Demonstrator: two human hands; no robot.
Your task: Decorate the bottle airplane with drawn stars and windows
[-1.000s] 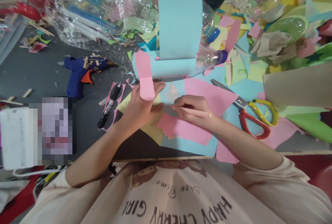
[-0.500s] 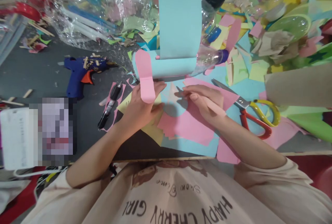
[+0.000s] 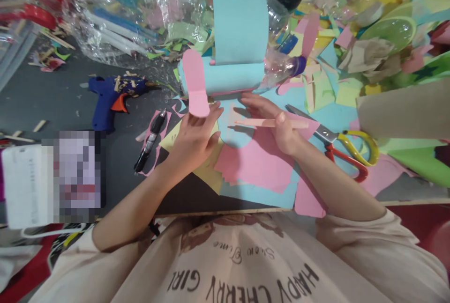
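Note:
My left hand (image 3: 195,139) lies with fingers stretched out, at the left edge of a light-blue rounded paper piece (image 3: 242,140). In my right hand (image 3: 281,122) a pale pink pen (image 3: 258,123) is pinned under the thumb, lying sideways with its tip pointing left over that paper; the fingers reach forward toward the bottle. A plastic bottle (image 3: 232,78) wrapped in light-blue paper lies just beyond both hands, its purple cap (image 3: 298,65) to the right. A pink paper strip (image 3: 195,83) and a large blue paper flap (image 3: 239,17) are on it.
Pink paper sheets (image 3: 260,158) lie before my hands. Scissors (image 3: 332,141) with red and yellow handles rest at right, a black pen (image 3: 151,141) and blue glue gun (image 3: 108,97) at left. Paper scraps (image 3: 318,90) and clear plastic containers (image 3: 140,8) crowd the back.
The pen has swung from a writing grip to lying sideways under my right thumb, and the right fingers have stretched forward. The bottle sits slightly farther away. My left hand has barely moved.

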